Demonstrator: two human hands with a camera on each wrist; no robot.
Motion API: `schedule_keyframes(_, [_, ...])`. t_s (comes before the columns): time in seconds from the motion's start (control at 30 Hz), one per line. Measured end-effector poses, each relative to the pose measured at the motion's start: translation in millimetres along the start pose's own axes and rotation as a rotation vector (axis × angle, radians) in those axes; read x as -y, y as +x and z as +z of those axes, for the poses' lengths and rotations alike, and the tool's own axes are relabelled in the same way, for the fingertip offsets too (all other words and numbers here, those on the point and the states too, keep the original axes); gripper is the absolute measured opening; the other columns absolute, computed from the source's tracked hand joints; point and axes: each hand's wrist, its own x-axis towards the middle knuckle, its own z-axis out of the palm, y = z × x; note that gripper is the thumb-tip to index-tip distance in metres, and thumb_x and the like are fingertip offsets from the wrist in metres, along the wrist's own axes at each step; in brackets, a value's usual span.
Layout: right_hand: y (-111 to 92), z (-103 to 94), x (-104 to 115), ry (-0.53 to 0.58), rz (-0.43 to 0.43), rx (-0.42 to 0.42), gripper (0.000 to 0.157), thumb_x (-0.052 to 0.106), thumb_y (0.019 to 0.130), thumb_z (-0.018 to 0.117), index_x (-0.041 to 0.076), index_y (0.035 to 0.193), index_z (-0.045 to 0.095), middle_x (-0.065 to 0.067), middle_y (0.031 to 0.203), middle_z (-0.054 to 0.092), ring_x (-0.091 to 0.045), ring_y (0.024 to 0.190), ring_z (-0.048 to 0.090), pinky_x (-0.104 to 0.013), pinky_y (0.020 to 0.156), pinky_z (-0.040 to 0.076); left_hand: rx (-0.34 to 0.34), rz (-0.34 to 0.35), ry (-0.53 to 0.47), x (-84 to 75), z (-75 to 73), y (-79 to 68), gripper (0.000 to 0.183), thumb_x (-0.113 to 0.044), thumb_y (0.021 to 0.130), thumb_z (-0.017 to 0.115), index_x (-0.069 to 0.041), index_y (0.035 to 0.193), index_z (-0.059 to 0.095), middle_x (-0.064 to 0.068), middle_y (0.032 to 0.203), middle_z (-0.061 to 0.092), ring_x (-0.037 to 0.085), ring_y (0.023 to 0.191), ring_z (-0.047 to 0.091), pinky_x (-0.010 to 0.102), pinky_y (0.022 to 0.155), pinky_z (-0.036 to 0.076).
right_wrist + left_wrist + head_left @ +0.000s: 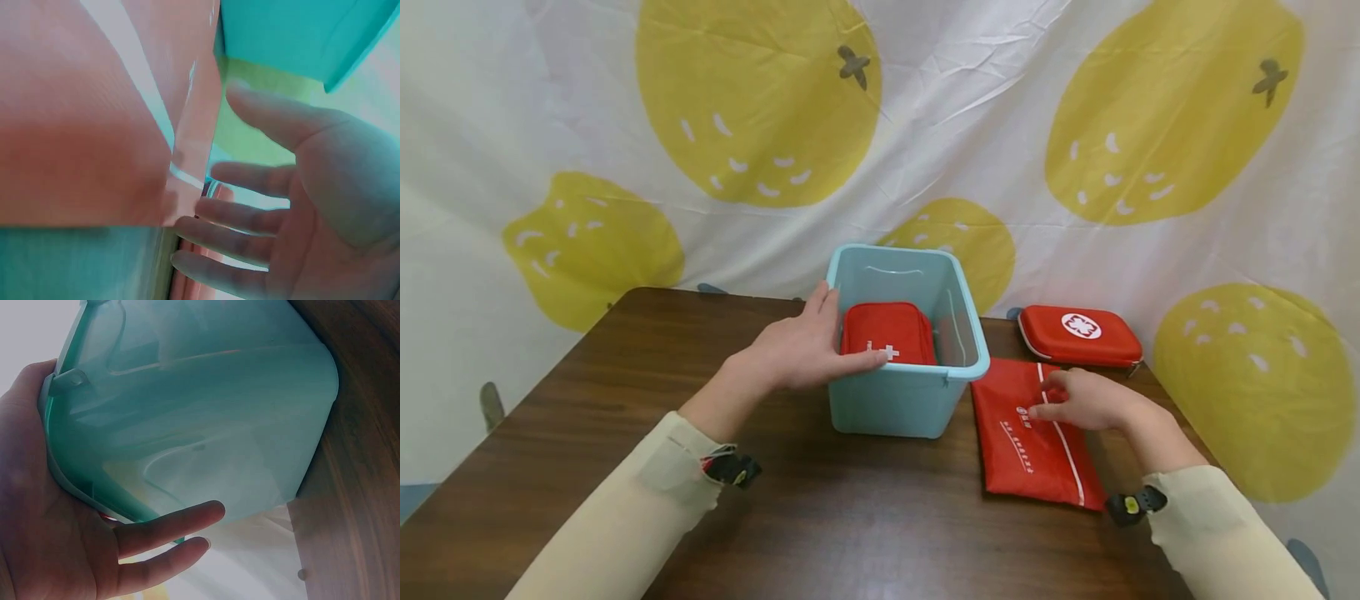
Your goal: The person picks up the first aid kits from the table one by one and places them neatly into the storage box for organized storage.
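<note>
A light blue plastic bin [887,404] stands on the table. Inside it sits a red first-aid pouch [887,325] with a white cross. My left hand [797,346] rests on the bin's near left rim, its thumb along the front edge. In the left wrist view, two straight fingers [178,525] reach down past the outer wall. A flat red bag [1022,450] with white print and a white stripe lies right of the bin. Just over that bag is my right hand [1086,400]; the right wrist view shows its fingers [240,215] spread, with nothing held.
Behind the flat bag, a red hard case [1060,333] with a white round emblem lies at the back right. A white curtain [955,108] with yellow fruit prints hangs behind the dark wooden table [760,533].
</note>
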Motion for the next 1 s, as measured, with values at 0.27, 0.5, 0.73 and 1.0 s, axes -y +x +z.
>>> schedule_keyframes(0.27, [18, -6.2, -20, 0.109, 0.110, -0.060, 0.080, 0.039, 0.101, 0.077, -0.010, 0.151, 0.040, -0.035, 0.135, 0.060, -0.049, 0.122, 0.059, -0.065, 0.106, 0.054, 0.000, -0.010, -0.004, 0.9, 1.3, 0.5, 0.128, -0.093, 0.088, 0.053, -0.014, 0.177, 0.006, 0.011, 0.185, 0.009, 0.035, 0.129, 0.068, 0.050, 0.094, 0.062])
schedule_keyframes(0.5, [32, 4.3, -21, 0.326, 0.203, -0.034, 0.097, 0.028, 0.095, 0.086, -0.012, 0.154, 0.019, -0.039, 0.140, 0.049, -0.053, 0.132, 0.049, -0.066, 0.117, 0.047, -0.001, -0.006, -0.006, 0.6, 0.6, -0.1, 0.129, -0.095, 0.087, 0.052, -0.015, 0.177, 0.006, 0.011, 0.185, 0.009, 0.035, 0.133, 0.066, 0.050, 0.094, 0.062])
schedule_keyframes(0.73, [35, 11.6, -23, 0.400, 0.233, -0.079, 0.099, 0.024, 0.092, 0.090, -0.012, 0.148, 0.017, -0.037, 0.134, 0.045, -0.054, 0.131, 0.043, -0.065, 0.118, 0.041, -0.006, -0.014, -0.008, 0.9, 1.7, 0.1, 0.129, -0.095, 0.086, 0.051, -0.015, 0.177, 0.006, 0.010, 0.186, 0.008, 0.034, 0.136, 0.065, 0.049, 0.097, 0.061])
schedule_keyframes(1.0, [31, 16.0, -31, 0.458, 0.098, -0.201, 0.085, 0.006, 0.092, 0.084, -0.004, 0.146, 0.020, -0.038, 0.131, 0.050, -0.051, 0.125, 0.051, -0.050, 0.101, 0.045, 0.008, -0.016, -0.006, -0.4, 0.4, -0.1, 0.130, -0.094, 0.087, 0.051, -0.012, 0.177, 0.006, 0.012, 0.186, 0.007, 0.037, 0.142, 0.061, 0.052, 0.101, 0.060])
